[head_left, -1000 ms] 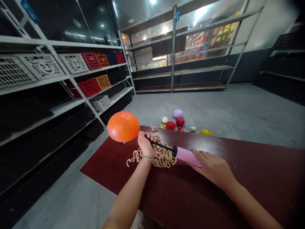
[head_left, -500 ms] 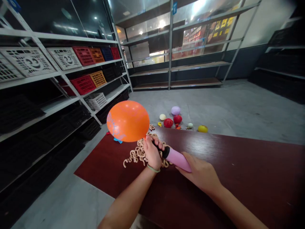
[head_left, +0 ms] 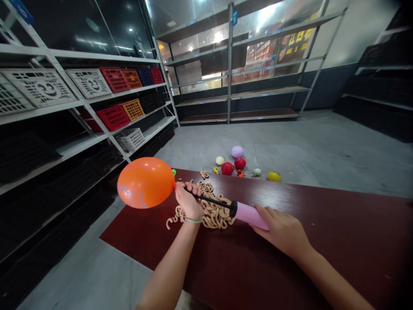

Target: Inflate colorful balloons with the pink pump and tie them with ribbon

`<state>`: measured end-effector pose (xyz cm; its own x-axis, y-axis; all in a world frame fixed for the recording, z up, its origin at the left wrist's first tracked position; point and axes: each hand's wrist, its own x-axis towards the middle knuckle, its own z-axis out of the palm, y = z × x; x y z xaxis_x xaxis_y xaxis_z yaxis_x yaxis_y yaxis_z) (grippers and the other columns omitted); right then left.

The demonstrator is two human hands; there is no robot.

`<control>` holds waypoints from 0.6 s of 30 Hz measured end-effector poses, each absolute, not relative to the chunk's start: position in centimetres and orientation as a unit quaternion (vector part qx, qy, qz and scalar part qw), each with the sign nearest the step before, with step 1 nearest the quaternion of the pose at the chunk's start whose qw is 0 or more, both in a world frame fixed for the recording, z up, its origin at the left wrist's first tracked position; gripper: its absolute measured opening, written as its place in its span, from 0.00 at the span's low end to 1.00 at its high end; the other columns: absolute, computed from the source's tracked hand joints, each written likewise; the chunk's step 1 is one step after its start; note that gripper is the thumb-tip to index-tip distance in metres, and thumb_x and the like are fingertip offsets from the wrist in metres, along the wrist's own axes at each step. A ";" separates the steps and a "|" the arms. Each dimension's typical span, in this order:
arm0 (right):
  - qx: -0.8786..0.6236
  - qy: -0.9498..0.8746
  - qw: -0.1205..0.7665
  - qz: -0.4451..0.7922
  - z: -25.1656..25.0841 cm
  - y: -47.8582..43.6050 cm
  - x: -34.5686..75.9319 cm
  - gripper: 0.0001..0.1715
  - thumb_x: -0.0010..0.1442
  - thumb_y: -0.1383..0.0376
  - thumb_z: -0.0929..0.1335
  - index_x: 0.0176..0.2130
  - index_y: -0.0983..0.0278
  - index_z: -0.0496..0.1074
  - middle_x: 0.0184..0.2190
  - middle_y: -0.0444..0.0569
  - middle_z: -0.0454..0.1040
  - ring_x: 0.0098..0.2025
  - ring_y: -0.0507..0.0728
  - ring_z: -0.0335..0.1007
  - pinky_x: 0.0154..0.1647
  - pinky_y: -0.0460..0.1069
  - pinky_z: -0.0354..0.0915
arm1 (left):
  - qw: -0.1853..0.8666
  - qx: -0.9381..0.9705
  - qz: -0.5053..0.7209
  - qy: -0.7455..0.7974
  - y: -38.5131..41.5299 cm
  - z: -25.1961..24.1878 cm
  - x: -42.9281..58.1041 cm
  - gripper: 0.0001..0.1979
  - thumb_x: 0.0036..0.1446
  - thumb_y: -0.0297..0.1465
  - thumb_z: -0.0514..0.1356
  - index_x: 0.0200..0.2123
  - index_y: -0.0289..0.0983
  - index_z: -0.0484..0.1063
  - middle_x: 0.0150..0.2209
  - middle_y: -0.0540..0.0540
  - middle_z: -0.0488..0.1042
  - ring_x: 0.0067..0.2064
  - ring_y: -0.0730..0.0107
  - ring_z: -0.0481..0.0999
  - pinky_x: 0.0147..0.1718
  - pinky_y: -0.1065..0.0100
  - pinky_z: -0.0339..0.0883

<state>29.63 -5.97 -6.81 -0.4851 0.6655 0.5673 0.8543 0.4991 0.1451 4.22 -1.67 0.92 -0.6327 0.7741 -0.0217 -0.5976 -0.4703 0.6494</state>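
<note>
An inflated orange balloon [head_left: 146, 183] with faint purple markings sticks out to the left of my left hand [head_left: 189, 200]. That hand is closed around the balloon's neck and the black end of a balloon pump; the exact join is hidden by my fingers. The pump's black rod [head_left: 214, 200] shows between my hands. My right hand [head_left: 284, 230] is wrapped round the pink barrel of the balloon pump [head_left: 250, 215]. Beneath the pump, a heap of beige, curly, rope-like pieces [head_left: 217, 216] lies on the dark red table [head_left: 322, 241].
Beyond the table's far edge, several small balloons lie on the grey floor, among them a purple balloon [head_left: 238, 151], a red balloon [head_left: 227, 168] and a yellow balloon [head_left: 274, 176]. Shelves with plastic crates [head_left: 90, 82] stand left; a metal rack [head_left: 229, 64] stands at the back.
My left hand has moved left with the balloon, away from my right hand. The pump's rod has slid out, so a long black stretch now shows. My right hand has shifted slightly right.
</note>
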 end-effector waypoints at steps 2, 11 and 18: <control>-0.462 -0.837 0.236 -0.175 -6.8 -6.7 28.1 0.21 0.64 0.54 0.64 0.50 0.64 0.68 0.34 0.49 0.77 0.31 0.56 0.73 0.30 0.49 0.58 | 0.429 0.145 0.831 0.323 -2.2 0.3 6.2 0.13 0.58 0.34 0.55 0.26 0.40 0.53 0.21 0.57 0.54 0.17 0.81 0.55 0.15 0.75 0.50; -0.465 -0.843 0.237 -0.134 -6.7 -6.7 27.2 0.24 0.65 0.52 0.63 0.54 0.63 0.65 0.37 0.48 0.78 0.34 0.56 0.74 0.32 0.48 0.60 | 0.500 0.176 0.789 0.312 -2.2 -0.9 8.2 0.15 0.61 0.40 0.56 0.27 0.39 0.56 0.20 0.56 0.56 0.16 0.79 0.58 0.15 0.74 0.54; -0.440 -0.831 0.208 -0.269 -6.2 -4.9 30.9 0.23 0.64 0.54 0.65 0.54 0.63 0.68 0.39 0.50 0.77 0.34 0.56 0.71 0.35 0.49 0.58 | 0.421 0.132 0.844 0.306 -0.7 0.8 2.6 0.12 0.58 0.33 0.56 0.27 0.40 0.54 0.21 0.57 0.55 0.18 0.80 0.57 0.16 0.73 0.53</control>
